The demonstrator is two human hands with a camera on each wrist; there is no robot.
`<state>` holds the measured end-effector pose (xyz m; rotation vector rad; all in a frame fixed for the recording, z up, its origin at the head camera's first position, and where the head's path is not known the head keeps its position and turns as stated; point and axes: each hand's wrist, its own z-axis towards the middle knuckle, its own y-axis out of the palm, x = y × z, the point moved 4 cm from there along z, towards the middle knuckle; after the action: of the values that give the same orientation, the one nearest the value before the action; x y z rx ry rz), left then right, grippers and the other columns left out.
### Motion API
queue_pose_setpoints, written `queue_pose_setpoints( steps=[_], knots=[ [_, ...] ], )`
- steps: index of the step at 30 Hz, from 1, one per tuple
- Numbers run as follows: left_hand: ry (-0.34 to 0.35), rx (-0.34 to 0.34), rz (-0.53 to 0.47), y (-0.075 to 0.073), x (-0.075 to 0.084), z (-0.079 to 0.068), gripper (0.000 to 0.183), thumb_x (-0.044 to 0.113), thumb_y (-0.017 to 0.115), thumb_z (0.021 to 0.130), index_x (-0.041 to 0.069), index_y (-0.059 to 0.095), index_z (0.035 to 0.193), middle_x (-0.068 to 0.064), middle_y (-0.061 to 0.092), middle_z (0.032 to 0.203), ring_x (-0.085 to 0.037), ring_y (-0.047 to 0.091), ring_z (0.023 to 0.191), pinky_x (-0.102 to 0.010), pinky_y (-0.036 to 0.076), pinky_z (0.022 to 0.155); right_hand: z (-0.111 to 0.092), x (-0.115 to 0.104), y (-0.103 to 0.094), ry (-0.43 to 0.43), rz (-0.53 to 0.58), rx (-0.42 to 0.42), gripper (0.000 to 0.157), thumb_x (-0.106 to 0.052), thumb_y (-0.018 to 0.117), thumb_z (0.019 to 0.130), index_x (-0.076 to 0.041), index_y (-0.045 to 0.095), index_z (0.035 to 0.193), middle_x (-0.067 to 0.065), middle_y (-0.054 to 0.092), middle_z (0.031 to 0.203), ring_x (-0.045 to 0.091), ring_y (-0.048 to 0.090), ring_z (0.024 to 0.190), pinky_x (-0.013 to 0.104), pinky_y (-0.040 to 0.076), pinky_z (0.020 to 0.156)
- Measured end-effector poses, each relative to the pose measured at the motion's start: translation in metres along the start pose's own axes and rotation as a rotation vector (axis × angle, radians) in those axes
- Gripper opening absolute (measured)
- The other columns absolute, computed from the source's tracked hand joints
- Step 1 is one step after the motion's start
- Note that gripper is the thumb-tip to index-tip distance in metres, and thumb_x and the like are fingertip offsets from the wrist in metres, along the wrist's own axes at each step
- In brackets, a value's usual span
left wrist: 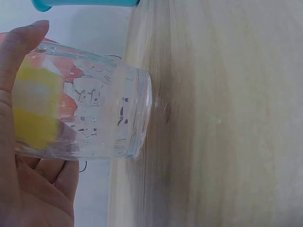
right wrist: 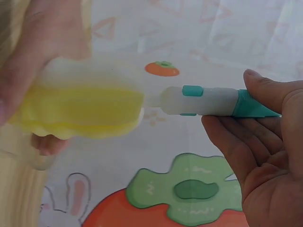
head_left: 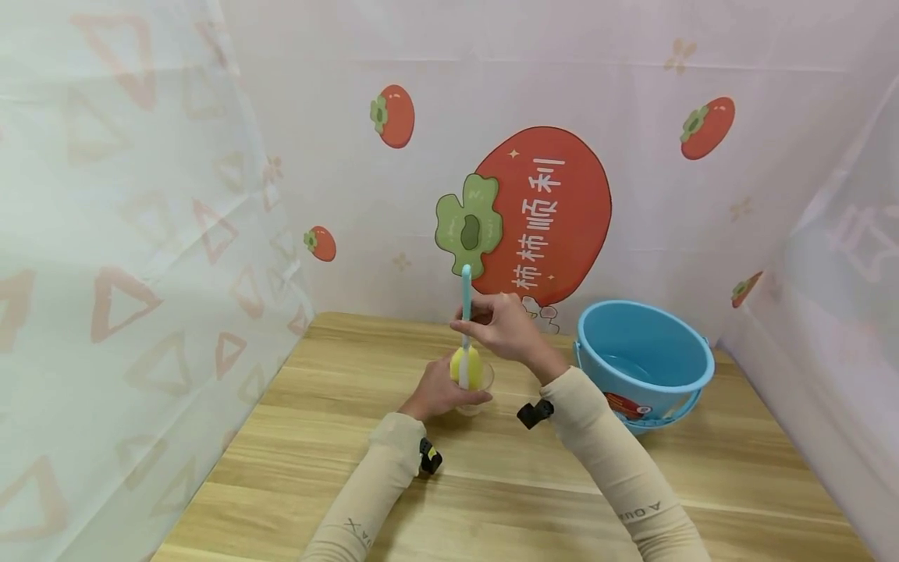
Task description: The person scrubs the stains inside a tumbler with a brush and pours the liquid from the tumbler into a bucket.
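A sponge bottle brush [head_left: 467, 312] with a teal and white handle and a yellow and white sponge head [right wrist: 90, 109] stands upright at the middle of the table. My right hand [head_left: 509, 326] pinches its handle [right wrist: 220, 101] between thumb and fingers. The lower part of the sponge sits inside a clear glass cup [left wrist: 94, 104]; the upper part sticks out above the rim. My left hand [head_left: 445, 388] grips the cup round its side, thumb on one side and fingers on the other. The cup's base is at the wooden tabletop.
A light blue bucket [head_left: 642, 347] with a folded-down handle stands to the right, beside my right forearm. Behind the wooden table [head_left: 337, 460] hangs a white sheet [head_left: 337, 156] printed with red persimmons, and similar sheets close off both sides.
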<state>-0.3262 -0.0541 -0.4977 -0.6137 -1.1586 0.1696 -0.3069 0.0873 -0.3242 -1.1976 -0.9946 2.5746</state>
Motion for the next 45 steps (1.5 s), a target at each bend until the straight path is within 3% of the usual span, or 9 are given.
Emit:
queue_pose_setpoints(
  steps=[4,9,19,25,32,34,40,45],
  knots=[
    [-0.029,-0.011,0.015,0.000,-0.003,0.000,0.065,0.050,0.093,0.077,0.023,0.062,0.128,0.003,0.070,0.096,-0.013,0.063,0.082,-0.030,0.054,0.070,-0.006,0.015,0.014,0.006,-0.016,-0.016,0.008,-0.018,0.079,0.097,-0.011,0.078,0.094,0.007,0.080,0.088,0.015,0.078,0.078,0.029,0.063,0.073],
    [-0.049,-0.014,0.030,0.001,-0.003,-0.002,0.084,0.054,0.091,0.077,0.025,0.056,0.148,0.005,0.072,0.106,-0.013,0.064,0.087,-0.031,0.054,0.074,-0.015,0.027,0.026,0.038,-0.022,-0.049,0.008,-0.019,0.078,0.097,-0.011,0.079,0.095,0.005,0.080,0.088,0.018,0.079,0.078,0.025,0.062,0.071],
    [-0.033,-0.008,0.020,0.006,-0.004,-0.003,0.063,0.050,0.094,0.075,0.020,0.063,0.121,0.002,0.069,0.093,-0.014,0.063,0.081,-0.031,0.054,0.069,-0.009,0.000,-0.003,-0.032,-0.012,0.019,0.006,-0.014,0.081,0.094,-0.009,0.078,0.094,0.007,0.081,0.086,0.019,0.080,0.078,0.031,0.065,0.073],
    [-0.015,-0.003,0.032,0.003,-0.003,0.000,0.062,0.049,0.094,0.076,0.020,0.063,0.122,0.002,0.069,0.095,-0.013,0.063,0.082,-0.030,0.054,0.070,-0.007,0.004,0.002,-0.028,-0.047,-0.022,0.008,-0.017,0.080,0.095,-0.010,0.077,0.093,0.005,0.080,0.086,0.019,0.079,0.078,0.030,0.064,0.073],
    [-0.043,-0.013,0.034,0.004,-0.005,-0.003,0.088,0.054,0.092,0.076,0.022,0.056,0.149,0.004,0.073,0.121,-0.013,0.067,0.101,-0.032,0.056,0.083,-0.018,0.026,0.022,0.023,-0.066,-0.059,0.008,-0.019,0.079,0.097,-0.013,0.078,0.092,0.005,0.080,0.085,0.013,0.078,0.077,0.025,0.062,0.071],
    [-0.060,-0.016,0.028,0.005,-0.008,-0.004,0.089,0.055,0.092,0.076,0.023,0.054,0.151,0.004,0.072,0.122,-0.012,0.067,0.101,-0.032,0.057,0.083,-0.018,0.027,0.022,0.022,-0.060,-0.062,0.008,-0.020,0.079,0.096,-0.012,0.078,0.092,0.005,0.081,0.086,0.013,0.078,0.078,0.025,0.063,0.072],
    [-0.065,-0.013,0.018,0.004,-0.008,-0.003,0.080,0.052,0.093,0.076,0.021,0.059,0.141,0.001,0.071,0.103,-0.016,0.065,0.087,-0.033,0.056,0.073,-0.013,0.015,0.006,-0.012,-0.038,-0.010,0.007,-0.015,0.080,0.095,-0.009,0.079,0.093,0.004,0.081,0.085,0.017,0.079,0.077,0.029,0.064,0.072],
    [-0.044,-0.007,0.021,0.002,-0.003,0.001,0.068,0.052,0.094,0.075,0.021,0.063,0.128,0.003,0.071,0.102,-0.014,0.065,0.088,-0.032,0.056,0.075,-0.008,0.003,-0.012,-0.017,-0.068,0.061,0.007,-0.018,0.082,0.094,-0.011,0.080,0.095,0.000,0.081,0.086,0.011,0.078,0.077,0.031,0.064,0.072]
  ],
)
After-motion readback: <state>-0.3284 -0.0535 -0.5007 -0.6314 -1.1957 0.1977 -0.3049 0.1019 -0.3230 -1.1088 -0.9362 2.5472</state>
